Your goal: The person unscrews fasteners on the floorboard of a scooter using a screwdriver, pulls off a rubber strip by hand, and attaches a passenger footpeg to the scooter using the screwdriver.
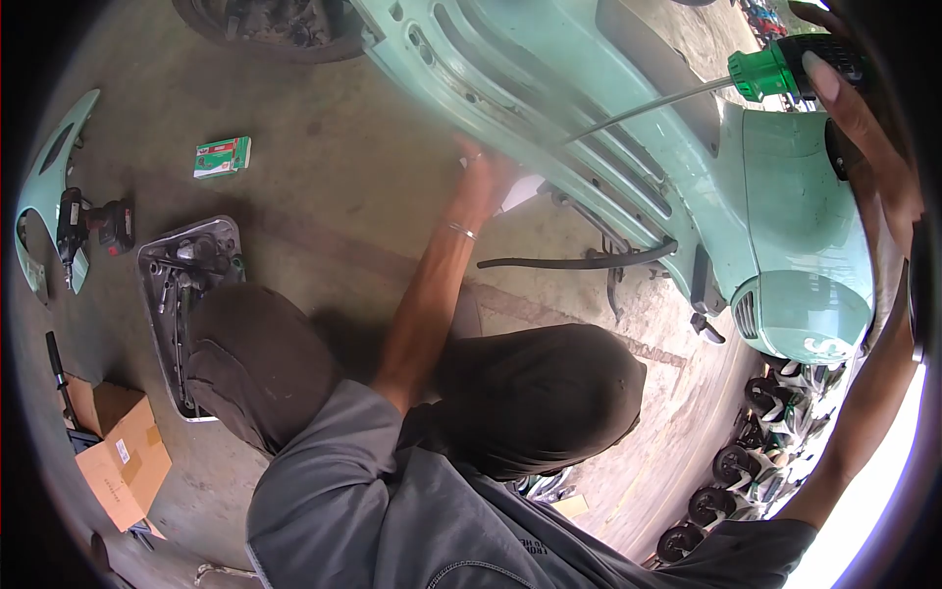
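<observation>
My right hand (859, 123) grips a long screwdriver (760, 77) by its green and black handle. Its thin metal shaft slants down to the left, and the tip meets the slotted mint-green scooter floorboard (643, 182); whether it sits in a screw is not clear. My left hand (486, 177) reaches to the lower edge of that floorboard, its fingers hazy and partly hidden by the panel. Beside this hand a small white piece (520, 193) shows; I cannot tell whether it is held. A black hose (574, 262) sticks out below the floorboard.
On the floor at left lie a metal tray of tools (147, 294), a cordless drill (103, 226), a mint-green panel (44, 201), a green and white box (223, 157) and an open cardboard box (123, 461). A wheel (339, 44) is at the top. Several scooters (736, 466) stand at lower right.
</observation>
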A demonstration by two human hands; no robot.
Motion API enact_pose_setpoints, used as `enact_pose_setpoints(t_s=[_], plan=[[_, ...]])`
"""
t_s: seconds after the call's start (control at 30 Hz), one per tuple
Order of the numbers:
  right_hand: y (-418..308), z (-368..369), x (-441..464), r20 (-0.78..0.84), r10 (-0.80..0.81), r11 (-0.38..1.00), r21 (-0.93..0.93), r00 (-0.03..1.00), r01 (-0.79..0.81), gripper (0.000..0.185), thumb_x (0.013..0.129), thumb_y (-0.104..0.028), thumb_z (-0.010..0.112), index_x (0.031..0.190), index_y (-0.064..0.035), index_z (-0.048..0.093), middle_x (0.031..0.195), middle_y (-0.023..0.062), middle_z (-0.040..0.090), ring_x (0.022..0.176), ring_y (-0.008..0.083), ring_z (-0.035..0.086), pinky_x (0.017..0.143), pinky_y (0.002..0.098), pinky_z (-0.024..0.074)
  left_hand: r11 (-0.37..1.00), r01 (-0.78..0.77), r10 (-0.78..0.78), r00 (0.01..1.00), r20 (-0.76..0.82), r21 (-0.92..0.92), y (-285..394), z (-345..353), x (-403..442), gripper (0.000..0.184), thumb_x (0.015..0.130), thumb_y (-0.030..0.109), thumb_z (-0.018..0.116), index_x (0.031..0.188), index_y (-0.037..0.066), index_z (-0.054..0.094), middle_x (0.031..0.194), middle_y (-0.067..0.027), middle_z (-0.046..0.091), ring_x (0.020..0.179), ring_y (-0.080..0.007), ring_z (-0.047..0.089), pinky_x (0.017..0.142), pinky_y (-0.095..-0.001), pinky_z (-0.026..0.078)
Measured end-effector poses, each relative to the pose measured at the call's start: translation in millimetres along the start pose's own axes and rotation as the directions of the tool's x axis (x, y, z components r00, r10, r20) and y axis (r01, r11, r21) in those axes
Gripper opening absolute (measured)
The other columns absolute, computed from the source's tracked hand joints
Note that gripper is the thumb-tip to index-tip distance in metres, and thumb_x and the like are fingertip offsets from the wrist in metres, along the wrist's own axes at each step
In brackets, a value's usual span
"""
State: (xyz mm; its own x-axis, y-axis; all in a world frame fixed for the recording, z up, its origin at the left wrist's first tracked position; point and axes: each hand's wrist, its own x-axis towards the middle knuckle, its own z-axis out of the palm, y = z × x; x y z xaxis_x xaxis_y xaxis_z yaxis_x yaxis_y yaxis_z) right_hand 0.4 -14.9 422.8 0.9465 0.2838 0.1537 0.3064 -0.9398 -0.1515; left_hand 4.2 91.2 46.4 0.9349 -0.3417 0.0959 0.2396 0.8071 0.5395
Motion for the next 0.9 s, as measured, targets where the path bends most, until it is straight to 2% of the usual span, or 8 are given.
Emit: enact_pose_setpoints(t_s=[0.3, 0.37, 0.4, 0.47, 0.5, 0.8, 0.87, 0.9], plan=[[21.2, 13.0, -20.3, -0.265, -0.024, 0.943, 0.315, 0.964, 0.111, 0.038, 0.1, -0.017, 0.051, 0.132, 0.0036, 0.053, 0.133, 0.0178, 0.054, 0.123, 0.0256, 0.053, 0.108, 0.0403, 0.0379, 0.991, -0.013, 0.017, 0.999, 0.031, -0.134, 0.8, 2.2, 7.3, 0.128, 0.059, 0.1, 0.032, 0.154, 0.016, 0.018, 0.157, -0.0083, 0.022, 0.142, -0.0298, 0.024, 0.112, -0.0535, 0.026], [16.2, 26.3, -17.8, -0.343, -0.025, 0.934, 0.327, 0.939, 0.144, 0.039, 0.1, -0.018, 0.051, 0.132, 0.0038, 0.053, 0.131, 0.0176, 0.054, 0.12, 0.0252, 0.054, 0.105, 0.0393, 0.0386, 0.91, 0.031, 0.012, 0.995, 0.1, -0.413, -10.0, -14.2, 11.9, 0.105, 0.072, 0.089, 0.044, 0.149, 0.018, 0.035, 0.151, -0.006, 0.035, 0.135, -0.0274, 0.034, 0.106, -0.0507, 0.034], [13.3, 30.7, -15.2, -0.377, -0.025, 0.932, 0.327, 0.926, 0.158, 0.039, 0.1, -0.019, 0.051, 0.131, 0.0039, 0.052, 0.129, 0.0175, 0.055, 0.119, 0.0249, 0.054, 0.104, 0.0388, 0.039, 0.913, 0.032, 0.008, 0.995, 0.097, -0.406, -8.9, -16.4, 13.0, 0.105, 0.072, 0.089, 0.044, 0.149, 0.018, 0.035, 0.151, -0.006, 0.035, 0.135, -0.0274, 0.034, 0.106, -0.0507, 0.034], [7.5, 37.0, -9.9, -0.43, -0.027, 0.927, 0.327, 0.902, 0.184, 0.04, 0.099, -0.02, 0.052, 0.131, 0.0042, 0.052, 0.127, 0.0173, 0.055, 0.116, 0.0244, 0.055, 0.101, 0.0378, 0.0397, 0.811, 0.057, -0.012, 0.997, 0.081, -0.582, -7.9, -19.6, 15.5, 0.087, 0.081, 0.077, 0.049, 0.143, 0.017, 0.044, 0.145, -0.0057, 0.044, 0.13, -0.027, 0.042, 0.102, -0.0494, 0.038], [4.8, 39.4, -7.4, -0.451, -0.028, 0.925, 0.326, 0.892, 0.193, 0.04, 0.099, -0.021, 0.052, 0.131, 0.0043, 0.051, 0.126, 0.0172, 0.056, 0.114, 0.0242, 0.056, 0.099, 0.0373, 0.0401, 0.828, 0.038, -0.025, 0.999, 0.032, -0.56, -5.0, -16.6, 18.4, 0.075, 0.085, 0.068, 0.05, 0.139, 0.016, 0.049, 0.139, -0.0055, 0.05, 0.125, -0.0277, 0.046, 0.1, -0.0483, 0.039], [-23.8, 48.0, 16.0, -0.549, -0.069, 0.909, 0.31, 0.833, 0.28, 0.044, 0.098, -0.026, 0.053, 0.128, 0.0055, 0.049, 0.114, 0.0164, 0.058, 0.101, 0.0221, 0.059, 0.086, 0.0327, 0.0434, 0.87, 0.081, -0.092, 0.996, 0.001, -0.486, -22.8, -41.3, 20.3, 0.075, 0.086, 0.067, 0.049, 0.138, 0.013, 0.049, 0.14, -0.0067, 0.049, 0.126, -0.0283, 0.046, 0.099, -0.0477, 0.042], [-33.0, 53.1, 26.8, -0.556, -0.077, 0.906, 0.308, 0.828, 0.292, 0.045, 0.098, -0.028, 0.053, 0.128, 0.0057, 0.048, 0.111, 0.0162, 0.059, 0.098, 0.0216, 0.059, 0.083, 0.0317, 0.0442, 0.733, 0.119, -0.022, 0.988, 0.151, -0.67, -24.0, -42.3, 20.8, 0.068, 0.097, 0.058, 0.032, 0.142, 0.008, 0.041, 0.137, -0.012, 0.048, 0.124, -0.0327, 0.047, 0.099, -0.0529, 0.042], [-38.2, 56.5, 32.2, -0.556, -0.084, 0.903, 0.308, 0.827, 0.298, 0.046, 0.098, -0.028, 0.053, 0.128, 0.0059, 0.048, 0.11, 0.0161, 0.059, 0.097, 0.0213, 0.06, 0.081, 0.0312, 0.0446, 0.73, 0.104, -0.009, 0.99, 0.142, -0.676, -19.6, -39.0, 20.5, 0.068, 0.097, 0.058, 0.032, 0.142, 0.008, 0.041, 0.137, -0.012, 0.048, 0.124, -0.0327, 0.047, 0.099, -0.0529, 0.042]])
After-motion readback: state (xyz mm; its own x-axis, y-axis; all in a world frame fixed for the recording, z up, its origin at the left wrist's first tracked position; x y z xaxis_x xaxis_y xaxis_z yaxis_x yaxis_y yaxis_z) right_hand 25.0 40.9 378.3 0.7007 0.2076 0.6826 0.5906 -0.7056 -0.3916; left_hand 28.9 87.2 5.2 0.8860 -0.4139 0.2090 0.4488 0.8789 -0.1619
